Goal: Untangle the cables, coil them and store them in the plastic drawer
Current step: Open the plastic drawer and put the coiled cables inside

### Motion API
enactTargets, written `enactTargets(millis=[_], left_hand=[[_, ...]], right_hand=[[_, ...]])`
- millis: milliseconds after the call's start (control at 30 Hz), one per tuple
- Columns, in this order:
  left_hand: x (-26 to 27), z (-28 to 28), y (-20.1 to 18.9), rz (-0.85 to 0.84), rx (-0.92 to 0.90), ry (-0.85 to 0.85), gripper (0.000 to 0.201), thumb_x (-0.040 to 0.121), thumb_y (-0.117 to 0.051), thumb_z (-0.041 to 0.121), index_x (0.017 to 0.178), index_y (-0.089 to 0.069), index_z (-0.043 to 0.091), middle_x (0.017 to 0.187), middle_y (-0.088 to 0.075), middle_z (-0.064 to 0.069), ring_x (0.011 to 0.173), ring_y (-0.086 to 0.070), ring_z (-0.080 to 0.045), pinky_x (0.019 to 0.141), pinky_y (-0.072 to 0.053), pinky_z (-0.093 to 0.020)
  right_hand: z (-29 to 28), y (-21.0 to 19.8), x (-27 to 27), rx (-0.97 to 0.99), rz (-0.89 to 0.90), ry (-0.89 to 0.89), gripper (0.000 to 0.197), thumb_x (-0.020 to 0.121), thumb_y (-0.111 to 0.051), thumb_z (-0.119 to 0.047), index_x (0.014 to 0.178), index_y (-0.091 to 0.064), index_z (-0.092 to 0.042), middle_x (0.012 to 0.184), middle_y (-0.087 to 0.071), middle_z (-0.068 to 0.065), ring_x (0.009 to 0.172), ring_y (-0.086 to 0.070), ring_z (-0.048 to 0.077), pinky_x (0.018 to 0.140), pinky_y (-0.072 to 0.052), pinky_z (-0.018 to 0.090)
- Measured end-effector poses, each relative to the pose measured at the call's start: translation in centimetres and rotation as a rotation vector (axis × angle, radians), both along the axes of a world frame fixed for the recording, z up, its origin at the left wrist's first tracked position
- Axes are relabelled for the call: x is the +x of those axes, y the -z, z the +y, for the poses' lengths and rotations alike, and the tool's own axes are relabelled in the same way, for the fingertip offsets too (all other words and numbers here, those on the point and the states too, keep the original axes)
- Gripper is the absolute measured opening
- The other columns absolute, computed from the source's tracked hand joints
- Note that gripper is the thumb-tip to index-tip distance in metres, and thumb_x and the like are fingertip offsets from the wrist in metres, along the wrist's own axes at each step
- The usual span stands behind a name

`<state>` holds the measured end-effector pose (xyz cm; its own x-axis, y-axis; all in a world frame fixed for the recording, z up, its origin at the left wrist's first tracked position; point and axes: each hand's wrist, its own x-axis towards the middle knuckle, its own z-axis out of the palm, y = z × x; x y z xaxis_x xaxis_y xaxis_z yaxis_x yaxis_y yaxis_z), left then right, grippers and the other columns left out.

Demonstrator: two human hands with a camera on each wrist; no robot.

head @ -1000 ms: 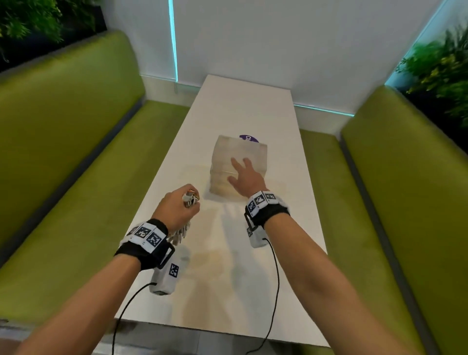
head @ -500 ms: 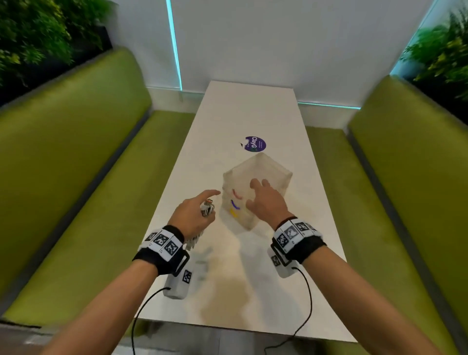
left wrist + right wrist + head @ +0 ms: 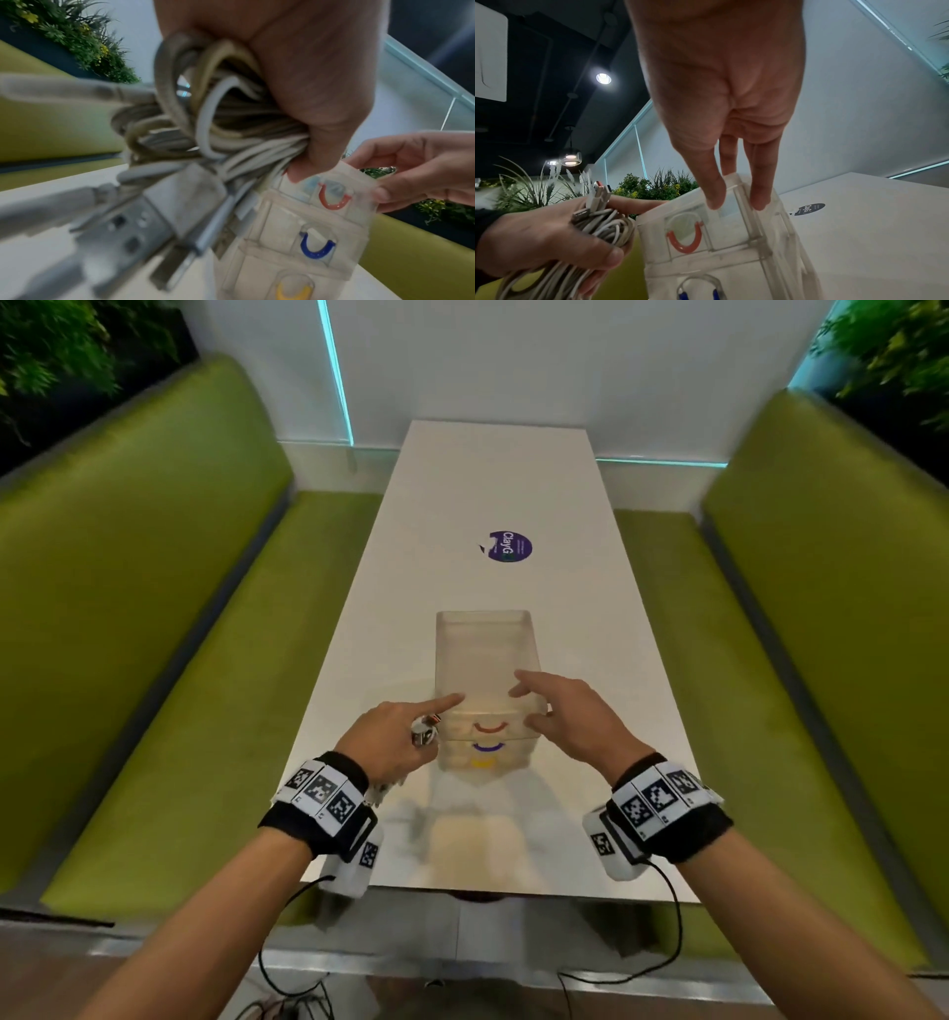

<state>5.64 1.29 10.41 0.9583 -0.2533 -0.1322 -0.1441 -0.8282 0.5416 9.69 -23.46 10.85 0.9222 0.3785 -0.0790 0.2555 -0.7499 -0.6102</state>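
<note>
A translucent plastic drawer unit (image 3: 482, 660) stands on the white table (image 3: 488, 474), its front with red, blue and yellow handles facing me. All its drawers look closed. My left hand (image 3: 395, 737) grips a coiled bundle of white cables (image 3: 218, 132) with USB plugs (image 3: 423, 731) sticking out, and its index finger touches the unit's top left corner. My right hand (image 3: 562, 716) holds the unit's top right front corner, thumb on the front and fingers on top. In the right wrist view the thumb and a finger straddle that corner of the drawer unit (image 3: 731, 253), beside the cables (image 3: 603, 225).
A purple round sticker (image 3: 508, 546) lies on the table beyond the unit. Green upholstered benches (image 3: 154, 608) run along both sides, with the right bench (image 3: 821, 608) close to the table edge. A white wall closes the far end.
The drawer unit has been turned so its handled front faces me. My left index finger has reached its top left corner, and my right hand has shifted to the top right corner.
</note>
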Motion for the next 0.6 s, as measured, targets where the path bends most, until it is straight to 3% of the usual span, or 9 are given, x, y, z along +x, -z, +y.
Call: enactTargets(millis=[100,233,333,400,467,533,600], left_hand=[[-0.2,0.2,0.3,0.001,0.000,-0.024,0.066,0.085,-0.059,0.024,0.133,-0.032,0.062,0.089,-0.071,-0.001,0.073,-0.061,-0.022,0.072,-0.053,-0.036],[-0.2,0.0,0.5,0.009,-0.037,-0.057,0.066,0.084,-0.060,0.022,0.132,-0.036,0.061,0.087,-0.069,0.002,0.071,-0.061,-0.022,0.072,-0.054,-0.035],[-0.1,0.1,0.7,0.009,-0.054,-0.081,0.066,0.083,-0.059,0.022,0.131,-0.038,0.062,0.085,-0.068,0.004,0.064,-0.058,-0.020,0.068,-0.054,-0.034],[-0.1,0.1,1.0,0.012,-0.087,-0.081,0.066,0.082,-0.060,0.022,0.129,-0.038,0.064,0.088,-0.071,0.004,0.064,-0.059,-0.021,0.068,-0.055,-0.035],[-0.2,0.0,1.1,0.014,-0.131,-0.087,0.066,0.082,-0.060,0.019,0.129,-0.041,0.062,0.085,-0.071,0.008,0.061,-0.058,-0.021,0.068,-0.055,-0.037],[-0.3,-0.1,1.3,0.011,-0.184,-0.113,0.064,0.082,-0.061,0.016,0.128,-0.046,0.058,0.065,-0.063,0.015,0.052,-0.048,-0.018,0.063,-0.052,-0.033],[-0.3,-0.1,1.4,0.016,-0.234,-0.127,0.063,0.082,-0.062,0.015,0.127,-0.049,0.056,0.055,-0.057,0.018,0.050,-0.044,-0.016,0.058,-0.046,-0.030]], right_hand=[[-0.1,0.2,-0.5,0.051,-0.001,0.017,0.048,0.084,-0.061,-0.005,0.130,-0.054,-0.020,0.132,-0.058,-0.009,0.118,-0.053,0.017,0.098,-0.044,0.035],[-0.1,0.2,-0.7,0.063,-0.008,0.023,0.048,0.084,-0.062,-0.005,0.129,-0.056,-0.020,0.135,-0.057,-0.007,0.120,-0.053,0.018,0.100,-0.044,0.035],[0.1,-0.1,-1.0,0.043,-0.005,0.012,0.045,0.085,-0.063,-0.008,0.127,-0.057,-0.021,0.142,-0.050,-0.004,0.127,-0.048,0.019,0.103,-0.042,0.035],[0.3,-0.2,-2.5,0.020,-0.134,0.073,0.041,0.087,-0.063,-0.014,0.127,-0.057,-0.022,0.145,-0.044,0.001,0.130,-0.041,0.020,0.105,-0.038,0.035],[1.0,0.2,-4.9,0.032,-0.307,0.130,0.035,0.089,-0.060,-0.019,0.124,-0.059,-0.020,0.129,-0.053,0.004,0.118,-0.044,0.023,0.099,-0.040,0.034],[2.3,1.3,-6.9,-0.052,-0.146,0.067,0.034,0.091,-0.054,-0.023,0.125,-0.058,-0.020,0.116,-0.058,0.004,0.108,-0.051,0.024,0.093,-0.042,0.034],[3.7,3.7,-7.4,-0.278,0.170,-0.090,0.046,0.093,-0.049,-0.025,0.138,-0.044,-0.018,0.125,-0.057,0.009,0.114,-0.053,0.027,0.093,-0.044,0.035]])
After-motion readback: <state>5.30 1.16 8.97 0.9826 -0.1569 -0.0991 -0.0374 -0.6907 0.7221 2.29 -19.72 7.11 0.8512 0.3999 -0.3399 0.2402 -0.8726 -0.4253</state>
